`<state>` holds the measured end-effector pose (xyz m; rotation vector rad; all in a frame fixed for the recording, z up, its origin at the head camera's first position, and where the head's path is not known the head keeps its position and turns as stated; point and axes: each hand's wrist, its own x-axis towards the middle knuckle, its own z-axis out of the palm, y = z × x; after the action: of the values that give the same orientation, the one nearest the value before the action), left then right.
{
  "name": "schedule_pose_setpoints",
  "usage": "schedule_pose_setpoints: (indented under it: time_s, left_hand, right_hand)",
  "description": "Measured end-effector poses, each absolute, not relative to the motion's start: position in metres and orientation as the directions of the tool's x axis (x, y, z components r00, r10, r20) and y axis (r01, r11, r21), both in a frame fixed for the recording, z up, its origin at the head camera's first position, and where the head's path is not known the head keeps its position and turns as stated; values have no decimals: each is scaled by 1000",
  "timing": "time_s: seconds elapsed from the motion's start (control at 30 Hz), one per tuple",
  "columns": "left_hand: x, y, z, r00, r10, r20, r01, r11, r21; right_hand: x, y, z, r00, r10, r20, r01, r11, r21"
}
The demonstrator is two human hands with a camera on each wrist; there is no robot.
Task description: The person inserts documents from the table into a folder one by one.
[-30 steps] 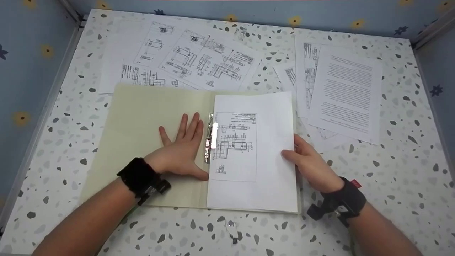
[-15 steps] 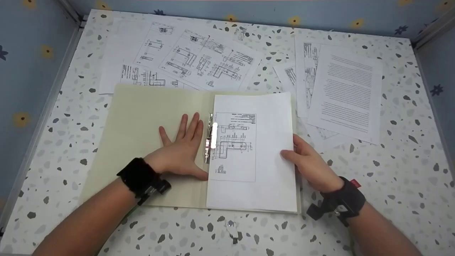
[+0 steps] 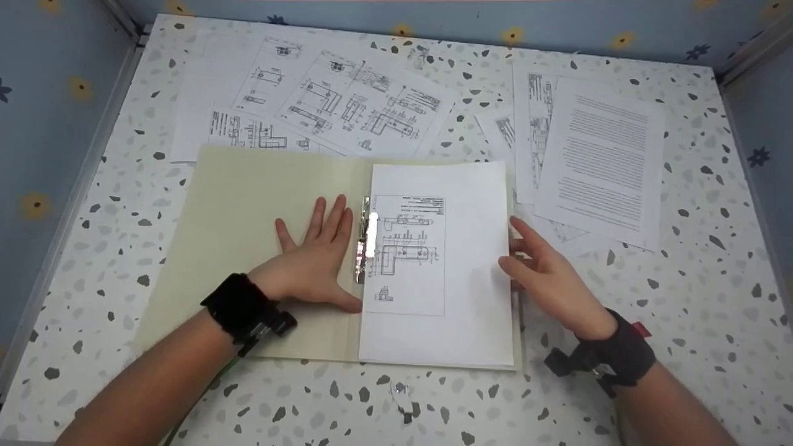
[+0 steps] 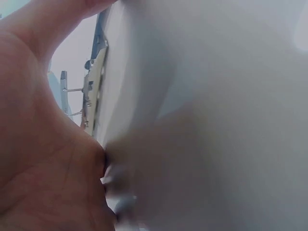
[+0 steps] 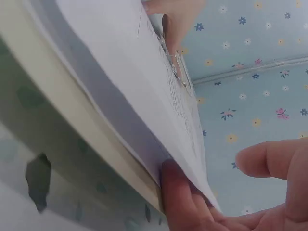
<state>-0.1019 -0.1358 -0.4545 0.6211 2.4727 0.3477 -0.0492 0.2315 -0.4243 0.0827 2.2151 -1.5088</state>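
A pale cream folder [image 3: 248,186] lies spread on the table, with a metal clip [image 3: 361,248] along its spine. My left hand [image 3: 306,266] rests on the left cover with fingers spread, its thumb reaching to the spine. On the right half is a stack of paper whose top sheet [image 3: 474,248] carries a line drawing. My right hand [image 3: 548,279] is at the stack's right edge. In the right wrist view its fingers [image 5: 180,192] are tucked beneath lifted paper, while the thumb stands apart from the sheet. The left wrist view is mostly blurred around the palm [image 4: 48,154].
Behind the folder, several drawing sheets [image 3: 359,105] overlap at the back left. A page of printed text [image 3: 601,161] lies over more papers at the back right. A small shiny piece [image 3: 403,399] sits in front of the folder. Flowered blue panels [image 3: 458,25] border the table.
My right hand has shifted slightly right; its thumb has come off the top sheet and its fingers have opened out. The left hand stays in place.
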Motion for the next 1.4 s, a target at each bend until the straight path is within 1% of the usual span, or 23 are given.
schedule_pose_setpoints:
  time_s: [0.1,0.2,0.37,0.53,0.73,0.83,0.9,0.97,1.03,1.2,1.3,1.4]
  left_hand:
    - [-103,-137,-451,-736,491,-467,342,864,369]
    - [-104,-138,-447,-730,493,-473,343,863,370]
    - [-104,-139,-439,-714,515,-474,364,852,377]
    - [-105,-136,-420,-712,519,-473,376,850,368]
    - [-114,-125,-382,-721,499,-481,362,863,353]
    - [-127,-115,-364,-716,490,-498,345,868,358]
    - [-143,-110,-355,-720,477,-504,316,872,375]
    - [-164,-109,-350,-740,449,-500,259,877,404]
    - [-188,-113,-350,-777,401,-486,190,884,426]
    - [-241,-139,-366,-886,213,-411,24,908,419]
    - [-261,-158,-378,-932,98,-348,-57,911,408]
    - [-273,-173,-388,-958,3,-287,-114,914,389]
  right_hand:
    - [-48,236,-421,-927,-196,-319,183,506,-843]
    - [-45,240,-422,-942,-205,-267,99,589,-802]
    - [-43,240,-424,-943,-219,-252,41,674,-738]
    - [-44,238,-422,-955,-213,-207,-6,711,-703]
    - [-48,238,-414,-965,-212,-152,-51,724,-688]
    - [-51,237,-409,-969,-212,-127,-66,717,-694]
    - [-53,234,-407,-971,-212,-107,-78,711,-699]
    - [-54,231,-404,-973,-215,-83,-95,701,-707]
    - [-55,227,-403,-972,-225,-59,-115,687,-718]
    - [-56,215,-402,-962,-274,-10,-176,644,-745]
    - [-57,210,-400,-955,-297,17,-208,625,-752]
    - [-59,208,-398,-949,-312,41,-234,614,-754]
